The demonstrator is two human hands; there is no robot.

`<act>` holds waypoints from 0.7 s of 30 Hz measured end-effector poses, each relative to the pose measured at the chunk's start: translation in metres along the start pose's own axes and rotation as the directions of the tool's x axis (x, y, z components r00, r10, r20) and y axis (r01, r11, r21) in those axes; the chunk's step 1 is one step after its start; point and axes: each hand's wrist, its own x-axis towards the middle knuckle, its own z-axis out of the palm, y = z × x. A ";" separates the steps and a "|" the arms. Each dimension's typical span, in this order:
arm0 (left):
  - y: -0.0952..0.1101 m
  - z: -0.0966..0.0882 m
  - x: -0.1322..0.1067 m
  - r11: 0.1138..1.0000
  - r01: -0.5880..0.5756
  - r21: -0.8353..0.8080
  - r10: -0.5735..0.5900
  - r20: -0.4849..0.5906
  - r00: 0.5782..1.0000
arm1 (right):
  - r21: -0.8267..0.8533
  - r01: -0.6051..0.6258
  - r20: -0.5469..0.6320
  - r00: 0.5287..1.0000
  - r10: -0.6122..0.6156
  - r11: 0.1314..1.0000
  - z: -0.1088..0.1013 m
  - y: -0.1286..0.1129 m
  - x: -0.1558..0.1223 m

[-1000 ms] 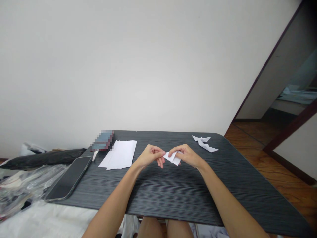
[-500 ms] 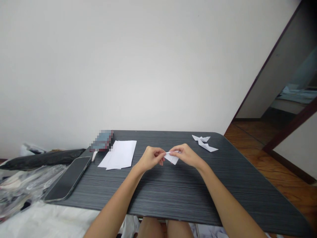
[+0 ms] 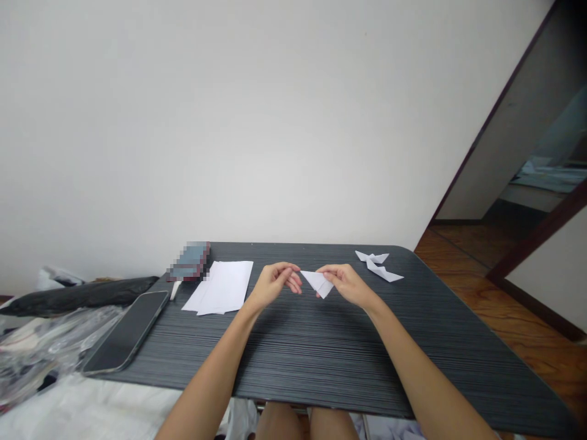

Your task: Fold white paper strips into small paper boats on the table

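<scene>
A small white folded paper triangle (image 3: 317,283) is held just above the dark striped table (image 3: 321,354), near its middle. My right hand (image 3: 345,283) pinches the triangle at its right side. My left hand (image 3: 274,283) is beside the triangle's left tip, fingers curled and slightly apart from the paper, holding nothing that I can see.
A stack of white paper sheets (image 3: 222,286) lies left of my hands. Two folded paper pieces (image 3: 380,266) rest at the far right of the table. A black phone (image 3: 128,331) lies at the left edge, a blurred small box (image 3: 190,260) behind it. Bags clutter the far left.
The paper has been flattened into a clear triangle and lifted slightly. My left hand has let go of its left end and drawn a little away.
</scene>
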 end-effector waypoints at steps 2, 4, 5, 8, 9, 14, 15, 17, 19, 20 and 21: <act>0.002 -0.001 0.001 0.999 -0.037 -0.026 0.038 0.030 0.999 | 0.142 -0.019 -0.010 1.000 0.020 0.990 0.003 0.001 0.001; 0.003 0.000 0.002 0.997 -0.074 -0.002 0.074 0.047 0.996 | 0.239 -0.011 -0.025 1.000 0.018 0.971 0.009 0.005 0.004; 0.002 0.002 0.002 0.996 -0.091 0.009 0.091 0.036 0.995 | 0.273 -0.011 -0.027 0.999 0.019 0.962 0.012 0.007 0.005; 0.000 0.007 0.001 0.992 -0.125 0.009 0.125 -0.045 0.991 | 0.305 0.002 -0.069 0.997 0.020 0.952 0.020 0.015 0.009; 0.000 0.009 0.001 0.993 -0.120 0.003 0.120 -0.068 0.990 | 0.297 0.013 -0.095 0.995 0.016 0.955 0.021 0.017 0.010; -0.004 0.012 0.002 0.996 -0.066 -0.055 0.054 -0.205 0.977 | 0.260 0.030 -0.183 0.983 0.019 0.965 0.025 0.020 0.012; -0.006 0.012 0.002 0.996 -0.052 -0.070 0.035 -0.225 0.974 | 0.256 0.020 -0.193 0.981 0.031 0.967 0.025 0.019 0.012; -0.008 0.012 0.003 0.995 -0.028 -0.099 0.002 -0.249 0.968 | 0.251 0.003 -0.206 0.977 0.050 0.968 0.028 0.016 0.011; -0.010 0.012 0.003 0.992 -0.014 -0.128 -0.020 -0.266 0.964 | 0.253 0.003 -0.208 0.977 0.052 0.967 0.030 0.013 0.010; -0.010 0.012 0.003 0.990 -0.010 -0.139 -0.028 -0.272 0.962 | 0.255 0.008 -0.208 0.977 0.047 0.967 0.031 0.013 0.010; -0.011 0.012 0.004 0.989 -0.005 -0.147 -0.036 -0.278 0.960 | 0.257 0.013 -0.209 0.977 0.042 0.966 0.031 0.013 0.010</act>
